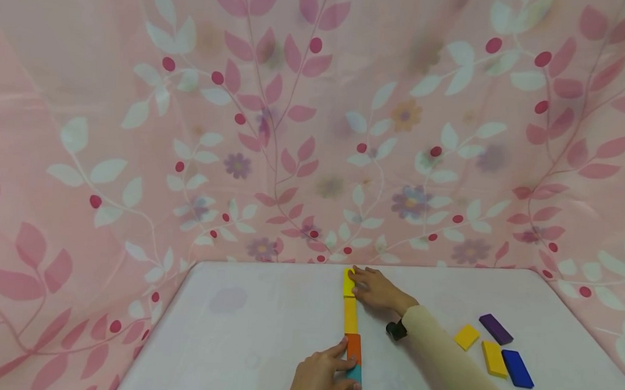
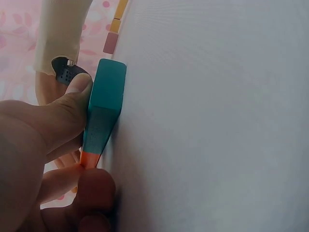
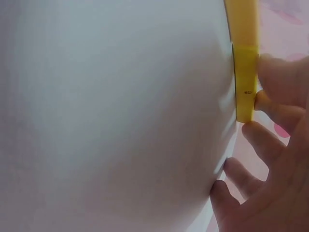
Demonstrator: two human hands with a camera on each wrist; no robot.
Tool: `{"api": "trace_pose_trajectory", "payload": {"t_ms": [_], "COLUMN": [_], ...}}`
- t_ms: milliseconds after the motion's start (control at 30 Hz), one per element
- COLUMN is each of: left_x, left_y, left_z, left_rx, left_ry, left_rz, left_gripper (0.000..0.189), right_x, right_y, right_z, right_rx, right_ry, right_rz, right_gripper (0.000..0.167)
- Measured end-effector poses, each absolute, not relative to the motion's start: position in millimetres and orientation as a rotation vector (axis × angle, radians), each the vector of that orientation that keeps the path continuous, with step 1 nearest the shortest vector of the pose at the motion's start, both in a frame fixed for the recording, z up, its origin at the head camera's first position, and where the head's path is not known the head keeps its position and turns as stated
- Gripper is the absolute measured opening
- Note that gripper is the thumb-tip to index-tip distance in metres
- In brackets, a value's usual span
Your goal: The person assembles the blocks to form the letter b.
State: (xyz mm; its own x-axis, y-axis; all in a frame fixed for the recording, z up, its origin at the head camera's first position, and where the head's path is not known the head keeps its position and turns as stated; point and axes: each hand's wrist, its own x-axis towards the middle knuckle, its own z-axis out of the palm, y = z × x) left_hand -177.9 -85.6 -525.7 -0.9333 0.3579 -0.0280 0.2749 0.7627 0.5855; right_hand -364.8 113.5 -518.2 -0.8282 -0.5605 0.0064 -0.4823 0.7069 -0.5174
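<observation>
A straight row of blocks runs away from me: teal (image 1: 354,389), orange (image 1: 354,348), orange-yellow (image 1: 350,316) and bright yellow (image 1: 348,287) at the far end. My left hand (image 1: 319,374) lies along the near part. Its thumb rests on the teal block (image 2: 107,89), and other fingers touch the orange one (image 2: 90,158). At the far end, my right hand (image 1: 377,289) touches the bright yellow block (image 3: 245,82) from the right. Thumb and forefinger meet its side there, with another fingertip by its end; the remaining fingers spread past it.
Loose blocks lie right of my right forearm: purple (image 1: 496,329), blue (image 1: 518,368), a yellow one (image 1: 494,359) and a smaller yellow one (image 1: 466,336). A pale cloth covers the table (image 1: 243,331). Behind its far edge hangs a pink floral curtain (image 1: 315,131).
</observation>
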Motion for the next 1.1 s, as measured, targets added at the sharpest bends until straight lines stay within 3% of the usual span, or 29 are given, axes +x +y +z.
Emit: {"api": "trace_pose_trajectory", "payload": {"t_ms": [233, 1100], "left_x": [-177.5, -176.6], "left_y": [-87.2, -86.7], "left_z": [-524.9, -523.3], "left_rx": [0.52, 0.503], "left_ry": [2.823, 2.807], "left_rz": [0.91, 0.91], "left_gripper": [0.049, 0.047], "right_x": [-366.3, -350.1], "right_y": [114.0, 119.0], "right_z": [-519.5, -516.1], "right_rx": [-0.834, -0.926], "right_ry": [2.758, 2.715], "right_rz": [-0.81, -1.012], "right_gripper": [0.066, 0.066]}}
